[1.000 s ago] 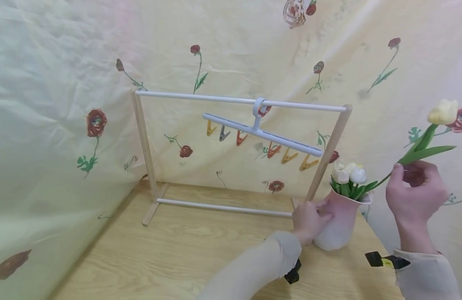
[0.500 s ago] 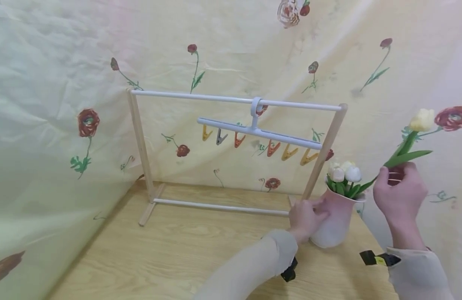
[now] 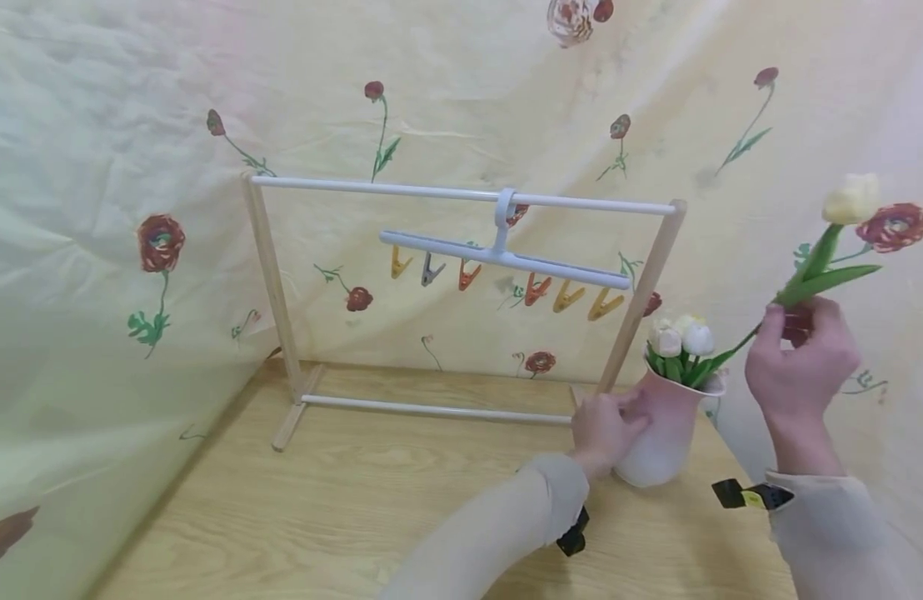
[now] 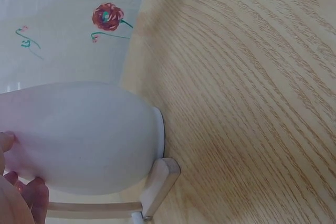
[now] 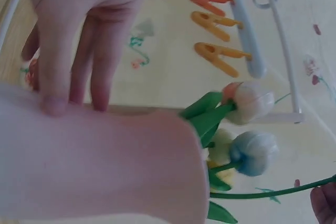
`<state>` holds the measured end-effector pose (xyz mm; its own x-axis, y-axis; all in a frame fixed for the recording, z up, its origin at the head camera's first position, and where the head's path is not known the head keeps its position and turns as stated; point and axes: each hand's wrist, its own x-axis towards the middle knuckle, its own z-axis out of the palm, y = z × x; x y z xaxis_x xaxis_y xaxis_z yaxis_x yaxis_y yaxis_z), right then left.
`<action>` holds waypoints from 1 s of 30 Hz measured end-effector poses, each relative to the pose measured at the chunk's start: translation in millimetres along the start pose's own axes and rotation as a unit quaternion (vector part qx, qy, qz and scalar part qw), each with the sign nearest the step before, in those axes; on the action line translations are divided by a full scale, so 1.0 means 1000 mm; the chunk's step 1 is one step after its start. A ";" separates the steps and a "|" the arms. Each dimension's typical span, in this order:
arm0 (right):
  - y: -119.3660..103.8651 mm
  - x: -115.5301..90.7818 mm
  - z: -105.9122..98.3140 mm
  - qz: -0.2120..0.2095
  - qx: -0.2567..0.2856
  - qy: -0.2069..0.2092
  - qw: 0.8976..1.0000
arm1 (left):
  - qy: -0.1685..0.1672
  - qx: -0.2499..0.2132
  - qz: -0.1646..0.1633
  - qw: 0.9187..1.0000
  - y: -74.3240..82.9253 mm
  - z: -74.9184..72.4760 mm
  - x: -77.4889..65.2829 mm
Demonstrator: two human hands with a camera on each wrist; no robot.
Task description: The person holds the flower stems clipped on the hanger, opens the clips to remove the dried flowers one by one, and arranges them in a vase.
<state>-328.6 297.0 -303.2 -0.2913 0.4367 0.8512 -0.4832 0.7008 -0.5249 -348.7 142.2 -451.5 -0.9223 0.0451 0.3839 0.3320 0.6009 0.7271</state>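
A pink-and-white vase (image 3: 666, 429) stands upright near the table's right edge, several tulips (image 3: 682, 337) bunched in its mouth. My left hand (image 3: 600, 433) rests on the vase's left side; in the right wrist view its fairly straight fingers (image 5: 55, 85) press against the wall. Between thumb and fingers, my right hand (image 3: 802, 367) pinches the stem of a pale yellow tulip (image 3: 851, 200), right of the vase and higher than its rim. From that hand the green stem (image 5: 273, 194) slants down to the vase's mouth; its lower end is hidden. White vase wall (image 4: 89, 135) fills much of the left wrist view.
Just left of the vase stands a wooden rack (image 3: 270, 292) with white bars. A pale blue hanger (image 3: 499, 257) hangs from its top bar, carrying several coloured clips (image 3: 535, 290). Flower-printed cloth (image 3: 431, 125) backs the wooden table (image 3: 341, 500).
My right hand dips slightly left, then lifts the tulip a little higher. My left hand stays against the vase. The hanger swings slightly, and the whole view shifts a bit.
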 end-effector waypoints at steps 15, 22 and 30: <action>0.044 -0.002 -0.001 0.057 -0.173 -0.330 0.926 | 0.008 -0.017 0.018 1.000 0.001 0.002 -0.004; 0.031 -0.009 -0.004 0.112 -0.111 -0.253 0.955 | -0.006 -0.006 0.014 1.000 0.002 -0.002 -0.004; -0.004 -0.018 0.007 -0.190 0.011 -0.140 0.972 | -0.048 0.085 0.097 0.991 -0.016 -0.043 0.008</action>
<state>-326.9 282.7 -317.0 -0.3003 -0.0232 0.9536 -0.6164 0.7677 -0.1754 -352.8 98.5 -435.7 -0.8621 0.2429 0.4447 0.4734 0.6992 0.5357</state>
